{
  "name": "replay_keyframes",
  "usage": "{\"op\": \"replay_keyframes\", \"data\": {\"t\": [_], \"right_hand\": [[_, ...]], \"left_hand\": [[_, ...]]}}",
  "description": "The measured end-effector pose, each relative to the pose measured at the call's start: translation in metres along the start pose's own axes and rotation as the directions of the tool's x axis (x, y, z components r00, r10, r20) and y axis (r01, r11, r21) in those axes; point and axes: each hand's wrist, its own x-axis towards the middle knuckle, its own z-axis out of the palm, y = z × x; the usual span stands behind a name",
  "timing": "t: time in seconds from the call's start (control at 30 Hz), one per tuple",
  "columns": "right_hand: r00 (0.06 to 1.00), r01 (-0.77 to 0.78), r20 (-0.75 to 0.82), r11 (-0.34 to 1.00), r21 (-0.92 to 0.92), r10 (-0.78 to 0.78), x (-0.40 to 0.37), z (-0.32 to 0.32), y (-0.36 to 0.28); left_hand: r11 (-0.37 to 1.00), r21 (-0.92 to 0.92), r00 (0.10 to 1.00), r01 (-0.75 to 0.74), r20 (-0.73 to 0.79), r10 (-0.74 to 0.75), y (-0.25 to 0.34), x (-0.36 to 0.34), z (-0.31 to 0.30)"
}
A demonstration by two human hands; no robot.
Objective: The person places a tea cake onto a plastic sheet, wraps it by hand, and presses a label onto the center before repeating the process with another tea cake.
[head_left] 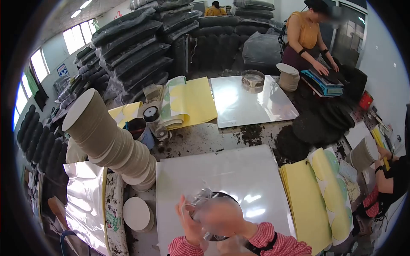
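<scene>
Low in the view, my left hand (189, 222) and my right hand (223, 218) hold a round dark disc (213, 197) between them. Crinkled clear plastic film covers the disc. The left fingers grip its left rim and the film. My right hand is blurred and covers most of the disc's face. Both sleeves are red checked, with a black band on the right wrist. The disc hangs just above a large glossy white sheet (239, 170) that lies flat in front of me.
A tall leaning stack of pale round discs (111, 141) stands at the left, with a single disc (136, 213) below it. Yellow sheets with green circles (318, 196) lie at the right. A person in an orange top (304, 34) works at the far side. Another person (386, 179) is at the right edge.
</scene>
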Motion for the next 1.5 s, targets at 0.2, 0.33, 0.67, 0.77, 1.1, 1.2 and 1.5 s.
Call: {"op": "replay_keyframes", "data": {"t": [0.2, 0.33, 0.67, 0.77, 1.1, 1.2, 1.5], "right_hand": [[0.452, -0.197, -0.613, 0.742, 0.641, 0.648, 0.012, 0.015, 0.021], [0.949, -0.298, -0.103, 0.955, 0.007, 0.297, -0.008, 0.004, -0.037], [0.812, -0.532, 0.077, 0.787, -0.311, 0.579, -0.030, -0.024, -0.022], [0.761, -0.647, -0.380, 0.578, -0.498, 0.525, -0.076, -0.128, -0.040], [0.324, -0.627, -0.575, -0.285, -0.726, 0.752, -0.203, -0.235, -0.082], [0.207, -0.813, -0.410, -0.077, -0.577, 0.888, -0.177, -0.126, -0.104], [0.704, -0.636, -0.697, -0.315, -0.704, 0.137, -0.356, -0.194, -0.178]], "left_hand": [[0.982, -0.155, 0.918, -0.108, 0.364, 0.159, 0.000, 0.000, -0.006], [0.949, 0.165, 0.878, -0.270, 0.446, 0.173, 0.012, 0.005, -0.002], [0.918, 0.199, 0.755, -0.344, 0.640, 0.144, 0.018, 0.003, -0.005], [0.904, 0.248, 0.754, -0.348, 0.647, 0.113, 0.021, 0.001, -0.004], [0.883, 0.258, 0.726, -0.391, 0.677, 0.124, 0.020, 0.000, 0.000], [0.882, 0.255, 0.705, -0.397, 0.700, 0.114, 0.023, 0.002, -0.002], [0.874, 0.276, 0.715, -0.399, 0.691, 0.108, 0.023, 0.001, -0.001]]}}
